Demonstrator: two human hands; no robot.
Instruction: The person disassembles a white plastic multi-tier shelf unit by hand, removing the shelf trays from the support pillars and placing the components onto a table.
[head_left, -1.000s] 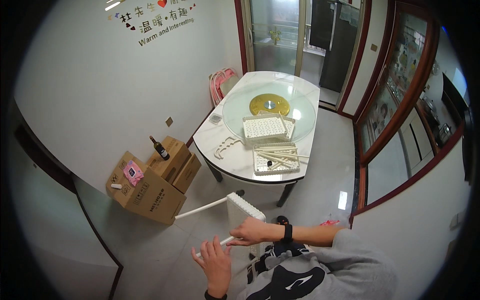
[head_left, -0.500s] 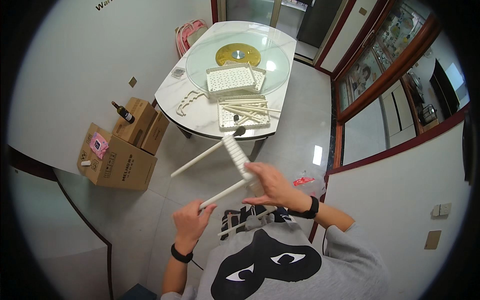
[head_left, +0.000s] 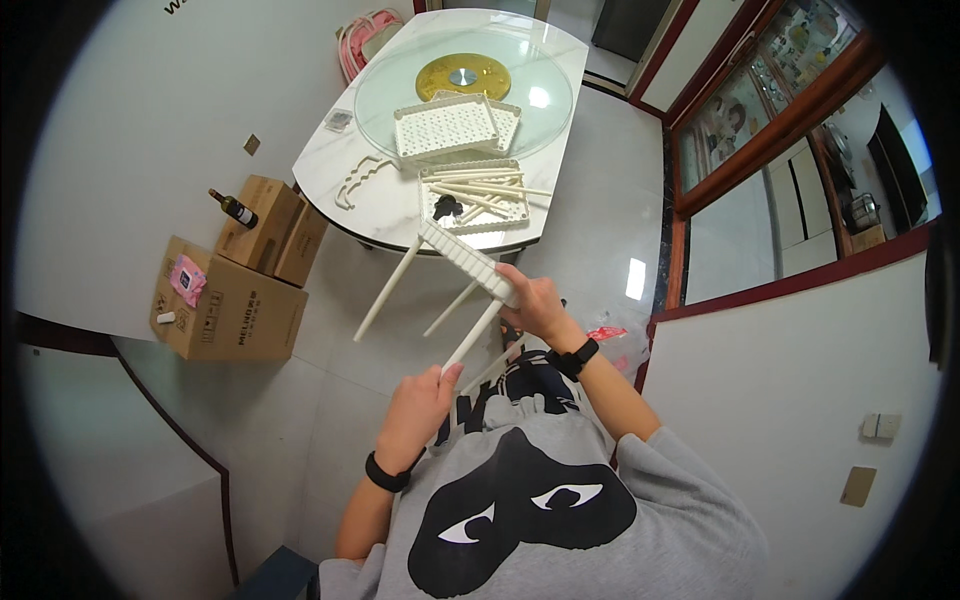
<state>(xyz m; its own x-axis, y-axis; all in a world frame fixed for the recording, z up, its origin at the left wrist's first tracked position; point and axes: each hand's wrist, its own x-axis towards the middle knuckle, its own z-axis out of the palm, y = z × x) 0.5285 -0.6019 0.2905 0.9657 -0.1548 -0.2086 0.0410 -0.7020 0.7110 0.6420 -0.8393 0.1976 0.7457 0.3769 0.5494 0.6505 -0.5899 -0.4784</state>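
A white plastic shelf tier (head_left: 465, 257) hangs tilted in front of me, with several white rods standing out from it toward the floor. My left hand (head_left: 415, 408) is closed round the lower part of the nearest rod (head_left: 473, 335). At the tier's near right corner, my right hand (head_left: 535, 303) grips the plastic where that rod joins it; some of its fingers are hidden behind the tier. Another rod (head_left: 388, 288) extends from the far left corner, and a shorter-looking one (head_left: 450, 307) shows between them.
Ahead stands a marble-look table (head_left: 325, 165) with a glass turntable (head_left: 385, 85). On it are stacked white trays (head_left: 445, 125), a tray (head_left: 515, 212) of loose rods and black pieces, and a wavy white part (head_left: 350, 185). Cardboard boxes (head_left: 245, 310) with a bottle (head_left: 233, 208) stand left.
The tier has turned, so its rods point more downward and a further rod shows. Both hands have moved up in view, the left also rightward, still gripping the rod and the corner.
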